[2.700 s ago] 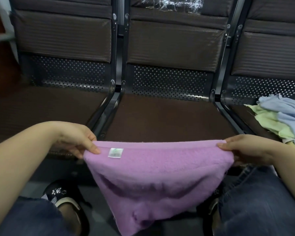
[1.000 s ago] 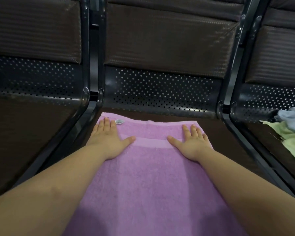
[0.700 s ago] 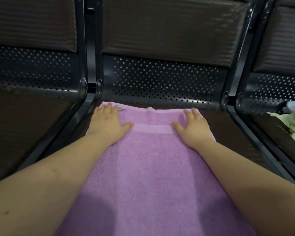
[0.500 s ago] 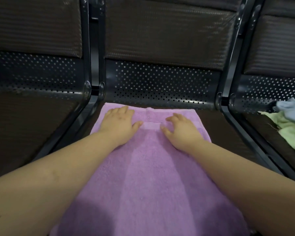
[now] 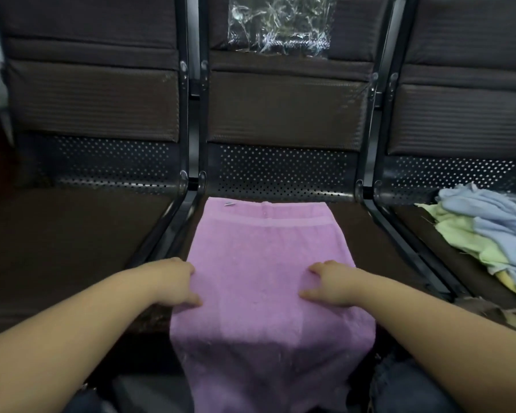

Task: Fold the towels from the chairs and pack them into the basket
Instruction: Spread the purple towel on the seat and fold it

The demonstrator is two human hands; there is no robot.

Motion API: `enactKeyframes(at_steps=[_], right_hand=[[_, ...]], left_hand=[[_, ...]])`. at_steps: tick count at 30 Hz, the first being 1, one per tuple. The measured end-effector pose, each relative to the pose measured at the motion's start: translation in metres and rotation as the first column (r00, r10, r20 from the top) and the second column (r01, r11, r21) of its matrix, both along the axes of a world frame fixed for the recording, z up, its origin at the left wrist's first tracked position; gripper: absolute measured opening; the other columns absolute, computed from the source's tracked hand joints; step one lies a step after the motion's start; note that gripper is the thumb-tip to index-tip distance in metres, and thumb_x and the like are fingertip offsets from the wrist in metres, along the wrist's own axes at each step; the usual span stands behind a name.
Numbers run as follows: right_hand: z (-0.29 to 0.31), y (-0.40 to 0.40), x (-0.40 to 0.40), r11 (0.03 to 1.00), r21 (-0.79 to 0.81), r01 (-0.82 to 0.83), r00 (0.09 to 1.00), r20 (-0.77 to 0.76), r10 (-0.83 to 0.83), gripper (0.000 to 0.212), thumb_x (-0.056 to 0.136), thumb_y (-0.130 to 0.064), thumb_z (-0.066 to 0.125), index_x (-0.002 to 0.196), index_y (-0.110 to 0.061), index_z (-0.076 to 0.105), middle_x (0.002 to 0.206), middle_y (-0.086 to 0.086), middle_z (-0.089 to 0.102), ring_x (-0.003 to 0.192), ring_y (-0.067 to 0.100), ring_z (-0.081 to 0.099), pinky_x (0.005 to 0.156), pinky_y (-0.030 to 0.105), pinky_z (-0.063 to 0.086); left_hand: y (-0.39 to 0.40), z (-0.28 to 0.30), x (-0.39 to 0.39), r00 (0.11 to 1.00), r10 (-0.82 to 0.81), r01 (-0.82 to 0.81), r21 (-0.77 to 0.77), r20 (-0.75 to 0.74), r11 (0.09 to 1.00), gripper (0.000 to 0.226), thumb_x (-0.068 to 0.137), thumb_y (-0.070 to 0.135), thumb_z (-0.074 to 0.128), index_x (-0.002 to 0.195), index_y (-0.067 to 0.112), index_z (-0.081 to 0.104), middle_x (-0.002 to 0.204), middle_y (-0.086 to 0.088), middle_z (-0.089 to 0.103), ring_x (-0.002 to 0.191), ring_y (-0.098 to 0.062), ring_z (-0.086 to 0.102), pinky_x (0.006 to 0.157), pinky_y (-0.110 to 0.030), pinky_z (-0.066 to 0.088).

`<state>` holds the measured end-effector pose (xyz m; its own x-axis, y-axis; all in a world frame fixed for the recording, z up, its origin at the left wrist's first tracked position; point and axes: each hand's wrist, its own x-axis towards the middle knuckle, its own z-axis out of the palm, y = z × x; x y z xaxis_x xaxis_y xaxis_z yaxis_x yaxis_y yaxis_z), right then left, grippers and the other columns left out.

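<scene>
A purple towel (image 5: 268, 263) lies flat along the middle chair seat (image 5: 379, 263), its far hem near the backrest and its near end hanging over the seat's front edge. My left hand (image 5: 176, 281) rests on the towel's left edge near the front of the seat. My right hand (image 5: 331, 284) rests on the towel's right side at the same depth. Both hands lie palm down with fingers slightly bent, holding nothing. A light blue towel (image 5: 489, 222) and a yellow-green towel (image 5: 465, 236) lie crumpled on the right chair. No basket is in view.
Three dark chairs stand in a row, joined by black metal frames (image 5: 191, 186). The left chair seat (image 5: 72, 248) holds nothing. Clear plastic wrap (image 5: 280, 25) sticks to the middle backrest. My knees in jeans (image 5: 414, 389) are below the seat edge.
The towel went from held up by its corners to spread on the seat. Since then both hands have slid from its far hem back toward me and apart to its sides.
</scene>
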<state>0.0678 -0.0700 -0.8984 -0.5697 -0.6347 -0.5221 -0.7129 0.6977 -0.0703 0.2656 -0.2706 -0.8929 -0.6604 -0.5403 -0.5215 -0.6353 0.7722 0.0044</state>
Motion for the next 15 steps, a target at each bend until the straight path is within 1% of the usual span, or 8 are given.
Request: enactKeyframes(at_steps=[3,5,7,8,10,11,13,15], right_hand=[[0.008,0.021,-0.008,0.991,-0.016,0.135,0.990,-0.043,-0.136,0.080,0.083,-0.055,0.061,0.144,-0.013,0.032,0.144,0.012,0.039,0.127,0.028,0.045,0.104,0.035,0.040],[0.015,0.032,-0.012,0.969,-0.052,0.241,0.970,-0.029,-0.243,0.083,0.079,-0.044,0.070,0.143,-0.008,0.032,0.142,0.012,0.043,0.124,0.027,0.049,0.100,0.032,0.043],[0.020,0.041,-0.017,0.927,-0.086,0.364,0.931,0.025,-0.363,0.075,0.076,-0.031,0.077,0.136,-0.004,0.041,0.133,0.013,0.052,0.117,0.027,0.054,0.093,0.032,0.047],[0.021,0.044,-0.021,0.906,-0.096,0.413,0.910,0.066,-0.408,0.062,0.075,-0.025,0.078,0.126,-0.003,0.049,0.124,0.014,0.057,0.110,0.028,0.057,0.087,0.032,0.049],[0.020,0.049,-0.024,0.858,-0.116,0.500,0.860,0.185,-0.476,0.026,0.076,-0.016,0.076,0.091,-0.003,0.061,0.096,0.014,0.064,0.090,0.028,0.061,0.068,0.028,0.049],[0.018,0.050,-0.024,0.828,-0.121,0.548,0.825,0.244,-0.510,0.017,0.076,-0.013,0.074,0.080,-0.003,0.060,0.084,0.013,0.064,0.078,0.027,0.059,0.062,0.026,0.045],[0.014,0.052,-0.022,0.773,-0.125,0.622,0.758,0.343,-0.555,0.016,0.077,-0.011,0.073,0.074,-0.005,0.058,0.068,0.011,0.055,0.061,0.021,0.047,0.055,0.026,0.038],[0.012,0.051,-0.018,0.730,-0.137,0.669,0.702,0.439,-0.561,0.016,0.079,-0.011,0.071,0.077,-0.006,0.056,0.065,0.009,0.048,0.056,0.017,0.039,0.052,0.025,0.034]], left_hand=[[-0.002,0.009,0.024,0.989,0.094,-0.099,-0.033,-0.111,0.995,0.039,0.079,0.048,0.068,0.106,0.020,0.067,0.109,0.002,0.065,0.095,-0.014,0.061,0.086,-0.030,0.050],[0.004,0.009,0.031,0.963,0.182,-0.188,-0.012,-0.200,0.982,0.027,0.078,0.047,0.070,0.086,0.022,0.068,0.089,0.006,0.066,0.082,-0.012,0.061,0.073,-0.027,0.049],[0.014,0.004,0.035,0.928,0.266,-0.263,0.049,-0.262,0.964,0.028,0.077,0.047,0.072,0.082,0.020,0.068,0.085,0.002,0.067,0.081,-0.015,0.062,0.072,-0.030,0.047],[0.019,0.001,0.035,0.906,0.310,-0.298,0.086,-0.288,0.951,0.030,0.077,0.046,0.073,0.082,0.017,0.068,0.085,0.000,0.068,0.081,-0.017,0.063,0.072,-0.031,0.048],[0.027,-0.003,0.035,0.865,0.376,-0.347,0.145,-0.332,0.927,0.030,0.077,0.042,0.075,0.078,0.013,0.068,0.082,-0.003,0.069,0.074,-0.018,0.061,0.066,-0.030,0.046],[0.029,-0.004,0.034,0.849,0.398,-0.358,0.176,-0.349,0.917,0.027,0.077,0.038,0.076,0.073,0.013,0.067,0.080,-0.005,0.069,0.071,-0.018,0.060,0.064,-0.029,0.044],[0.029,-0.008,0.033,0.820,0.438,-0.370,0.242,-0.368,0.897,0.024,0.078,0.030,0.077,0.064,0.014,0.064,0.079,-0.008,0.069,0.072,-0.021,0.059,0.066,-0.029,0.042],[0.027,-0.009,0.031,0.800,0.476,-0.381,0.304,-0.365,0.873,0.024,0.079,0.024,0.075,0.062,0.014,0.061,0.076,-0.010,0.067,0.072,-0.022,0.057,0.067,-0.030,0.041]])
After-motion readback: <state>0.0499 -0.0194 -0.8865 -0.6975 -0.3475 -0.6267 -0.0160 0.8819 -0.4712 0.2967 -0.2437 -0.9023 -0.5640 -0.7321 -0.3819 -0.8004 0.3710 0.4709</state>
